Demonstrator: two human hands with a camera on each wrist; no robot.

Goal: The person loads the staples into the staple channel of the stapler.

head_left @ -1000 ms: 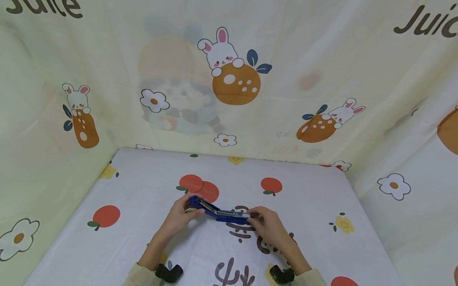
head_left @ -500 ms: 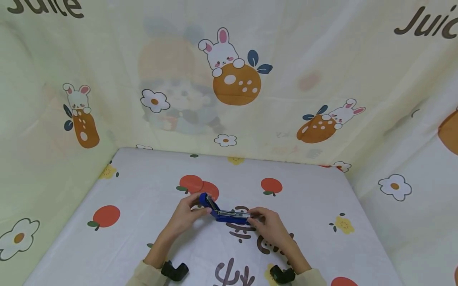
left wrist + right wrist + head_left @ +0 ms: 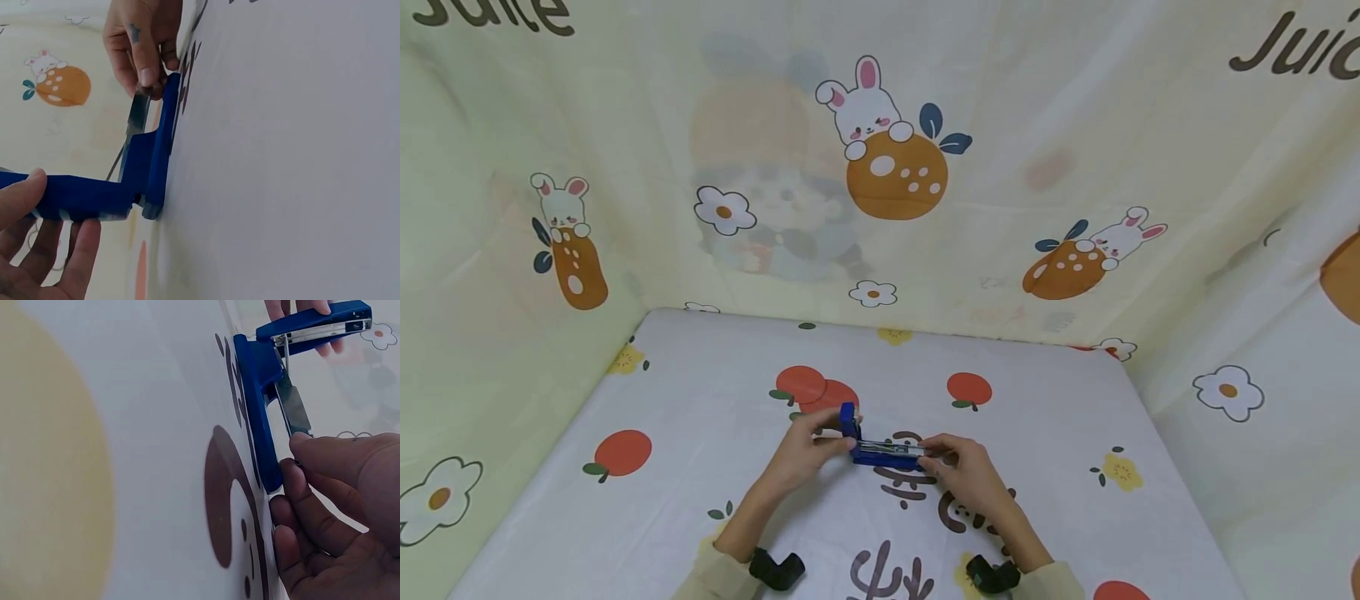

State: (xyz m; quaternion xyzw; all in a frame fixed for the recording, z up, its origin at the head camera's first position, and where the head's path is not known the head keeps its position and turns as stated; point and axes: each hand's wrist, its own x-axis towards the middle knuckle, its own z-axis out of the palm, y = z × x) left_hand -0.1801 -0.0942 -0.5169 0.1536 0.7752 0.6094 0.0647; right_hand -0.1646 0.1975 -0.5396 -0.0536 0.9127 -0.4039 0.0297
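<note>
A blue stapler (image 3: 887, 460) stands on the table with its top cover (image 3: 848, 420) swung up to about a right angle from the base. My left hand (image 3: 807, 450) grips that raised cover between thumb and fingers, as the left wrist view shows. At the other end, my right hand (image 3: 958, 468) pinches the tip of the metal staple magazine (image 3: 294, 409) between thumb and forefinger. In the right wrist view the magazine sits tilted slightly off the blue base (image 3: 259, 425). A thin metal rod links it with the cover near the hinge.
A white tablecloth (image 3: 1045, 433) printed with fruit and flowers covers the table. Behind and at both sides hang pale curtains (image 3: 760, 125) with rabbit prints. A black strap piece (image 3: 777, 569) sits at each wrist.
My left hand has moved to the right and swung the stapler's cover from a low slant up to nearly upright. The right hand and the base have stayed in place.
</note>
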